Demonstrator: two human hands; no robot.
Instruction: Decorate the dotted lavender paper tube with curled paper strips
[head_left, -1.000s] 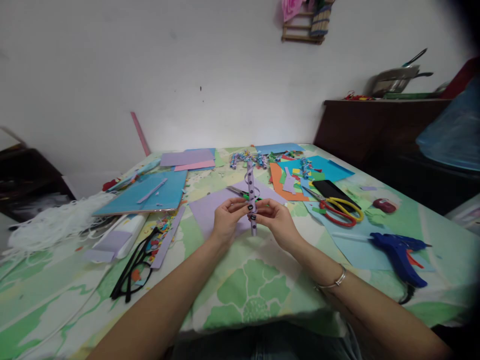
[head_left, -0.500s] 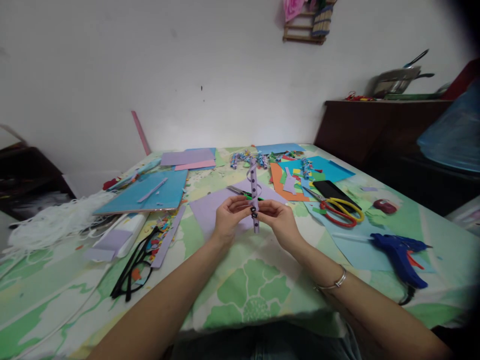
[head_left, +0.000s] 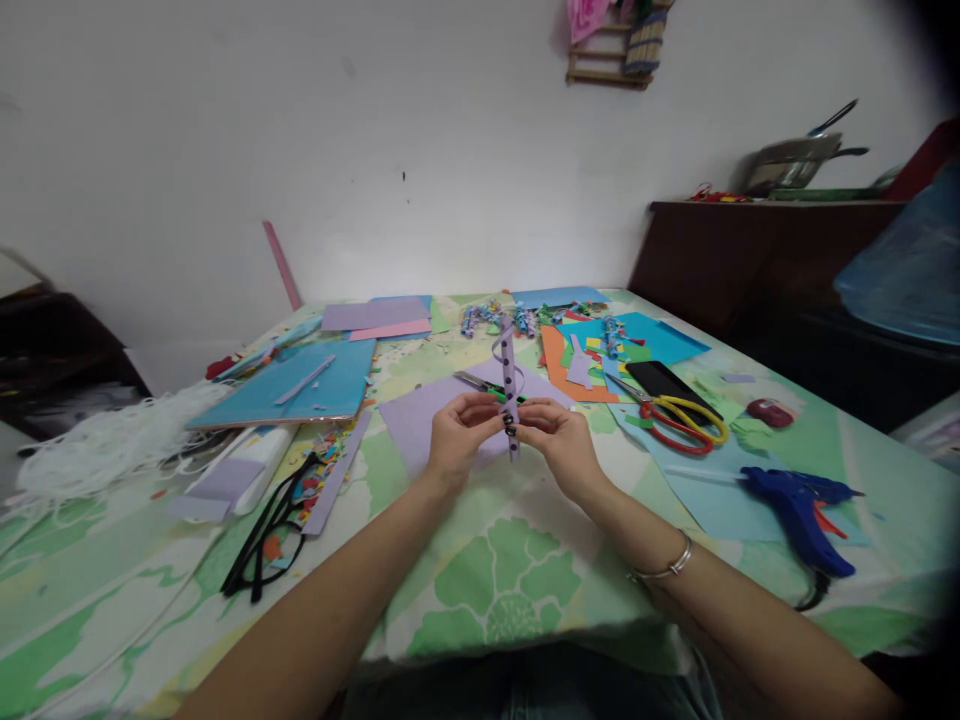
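Note:
Between my fingertips stands a slim lilac paper tube (head_left: 508, 362) with dark dots, held upright above the table. A thin lilac curled strip (head_left: 498, 347) loops around its upper part. My left hand (head_left: 459, 436) pinches the tube's lower part from the left. From the right, my right hand (head_left: 561, 440) pinches it at the same height, the fingertips of both hands nearly meeting. The dark nails partly cover the tube there. Behind the hands lie a lilac paper sheet (head_left: 409, 415) and a green-handled pair of scissors (head_left: 476, 381), its handles partly hidden.
Red-and-yellow scissors (head_left: 684, 420), a black phone (head_left: 667, 385) and a blue glue gun (head_left: 799, 505) lie on the right. To the left are black glasses (head_left: 274, 530), a blue board (head_left: 289, 385) and white cord (head_left: 112, 440). Several decorated tubes (head_left: 525, 320) lie at the back.
The tube has tilted slightly, its lower end shifting up a little. Both hands keep their pinch in nearly the same place; everything else is unmoved.

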